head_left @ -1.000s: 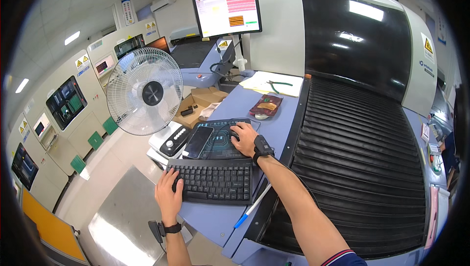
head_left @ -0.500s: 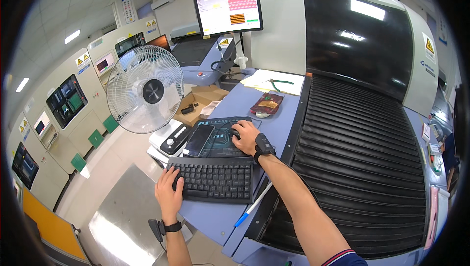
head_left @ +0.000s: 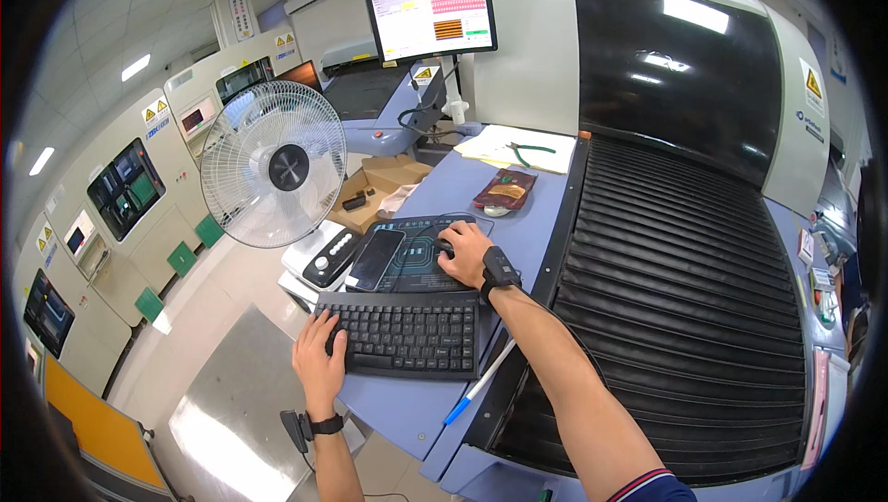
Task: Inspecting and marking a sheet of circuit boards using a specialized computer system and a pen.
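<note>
My right hand point(head_left: 468, 255) is curled over a black computer mouse point(head_left: 445, 249) on a dark patterned mouse pad point(head_left: 425, 273). At the left end of a black keyboard point(head_left: 407, 336) lies my left hand point(head_left: 320, 354), its fingers stretched over the keys and holding nothing. A dark smartphone point(head_left: 376, 260) rests on the pad's left part, behind the keyboard. Each wrist wears a black strap with a small device. Beyond the desk stands a lit monitor point(head_left: 432, 12) showing windows and a red pattern.
A white fan point(head_left: 289, 167) stands left of the pad, near an open cardboard box point(head_left: 384, 175). Farther along the desk lie a brown pouch point(head_left: 505, 191) and green-handled pliers point(head_left: 530, 152) on papers. A blue-tipped pen point(head_left: 479, 382) lies beside the ribbed black machine cover point(head_left: 684, 317).
</note>
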Available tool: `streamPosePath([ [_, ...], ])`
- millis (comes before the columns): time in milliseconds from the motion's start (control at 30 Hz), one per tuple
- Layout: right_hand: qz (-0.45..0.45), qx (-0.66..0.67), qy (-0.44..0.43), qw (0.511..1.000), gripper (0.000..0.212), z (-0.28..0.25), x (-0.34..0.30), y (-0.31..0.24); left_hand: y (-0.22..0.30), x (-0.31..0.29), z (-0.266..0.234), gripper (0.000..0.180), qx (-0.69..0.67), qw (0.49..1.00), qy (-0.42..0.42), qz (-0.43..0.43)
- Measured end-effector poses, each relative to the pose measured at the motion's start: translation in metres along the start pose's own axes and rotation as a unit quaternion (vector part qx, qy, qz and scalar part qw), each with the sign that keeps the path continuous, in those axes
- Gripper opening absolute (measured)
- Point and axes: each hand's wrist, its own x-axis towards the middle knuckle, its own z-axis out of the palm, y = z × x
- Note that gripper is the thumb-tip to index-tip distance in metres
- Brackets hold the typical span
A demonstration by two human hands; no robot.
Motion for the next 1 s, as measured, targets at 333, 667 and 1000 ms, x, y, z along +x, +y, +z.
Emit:
streamPosePath([
  [333, 0.006, 0.017, 0.001, 1.000, 0.033, 0.002, -0.001, 0.002, -0.008, 0.001, 0.004, 0.030, -0.022, 1.000, 0.014, 0.003],
  [667, 0.111, 0.099, 0.272, 0.951, 0.039, -0.184, -0.038, -0.012, -0.016, 0.001, 0.008, 0.033, -0.037, 0.999, 0.006, 0.016],
  [1000, 0.118, -0.063, 0.656, 0.743, 0.038, -0.555, -0.279, -0.042, 0.005, 0.001, 0.007, 0.037, 0.020, 0.999, 0.034, 0.015],
])
